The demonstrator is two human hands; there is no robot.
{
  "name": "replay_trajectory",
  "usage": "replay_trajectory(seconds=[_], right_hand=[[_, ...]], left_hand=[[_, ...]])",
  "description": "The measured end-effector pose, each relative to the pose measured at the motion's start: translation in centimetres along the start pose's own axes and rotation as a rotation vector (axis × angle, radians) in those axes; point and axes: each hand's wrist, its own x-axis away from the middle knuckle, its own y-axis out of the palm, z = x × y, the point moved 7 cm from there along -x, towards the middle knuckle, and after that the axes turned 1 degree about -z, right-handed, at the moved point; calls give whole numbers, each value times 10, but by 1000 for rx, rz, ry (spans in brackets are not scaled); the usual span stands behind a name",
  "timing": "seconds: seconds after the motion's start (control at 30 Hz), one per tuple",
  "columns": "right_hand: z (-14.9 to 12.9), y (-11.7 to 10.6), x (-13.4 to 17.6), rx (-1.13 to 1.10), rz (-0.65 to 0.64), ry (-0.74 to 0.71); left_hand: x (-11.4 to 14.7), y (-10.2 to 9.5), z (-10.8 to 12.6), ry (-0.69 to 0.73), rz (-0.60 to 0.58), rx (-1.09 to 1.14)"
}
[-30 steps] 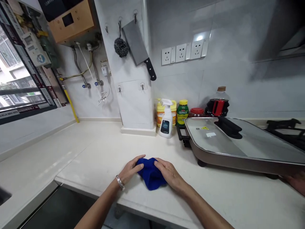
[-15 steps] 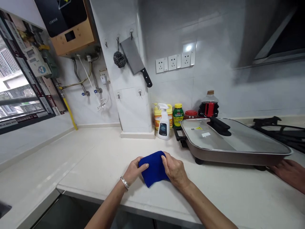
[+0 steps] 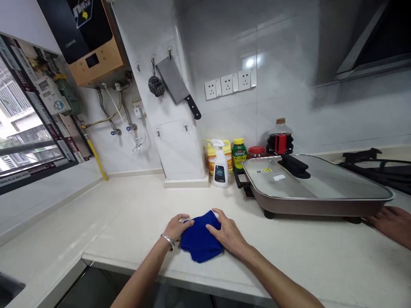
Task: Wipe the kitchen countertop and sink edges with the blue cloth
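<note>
Head view: blue cloth (image 3: pixel 201 239) on white counter (image 3: pixel 144 214), near the front edge, between the wearer's hands. Left hand (image 3: pixel 175 226) at its upper-left edge, thumb over the fabric; can't tell if it's pinching. Right hand (image 3: pixel 228 233) at the right edge, thumb and index spread apart, thumb over the cloth. Spray bottle (image 3: pixel 220 169) behind, against the wall items. Lidded electric pan (image 3: pixel 308 206) to the right; another person's hand (image 3: pixel 390 220) beside its far end.
</note>
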Motion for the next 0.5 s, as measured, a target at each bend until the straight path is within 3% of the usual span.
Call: replay_trajectory(seconds=[0.13, 0.3, 0.4, 0.5], right_hand=[[-13, -31, -4, 98, 203, -111], [-13, -13, 3, 351, -107, -17], [-14, -3, 10, 476, -131, -3], [-13, -1, 9, 441, -136, 24]], left_hand=[[-1, -7, -6, 19, 29, -73], [29, -20, 0, 126, 61, -150], [43, -22, -3, 159, 62, -148], [41, -20, -10, 154, 61, -99]])
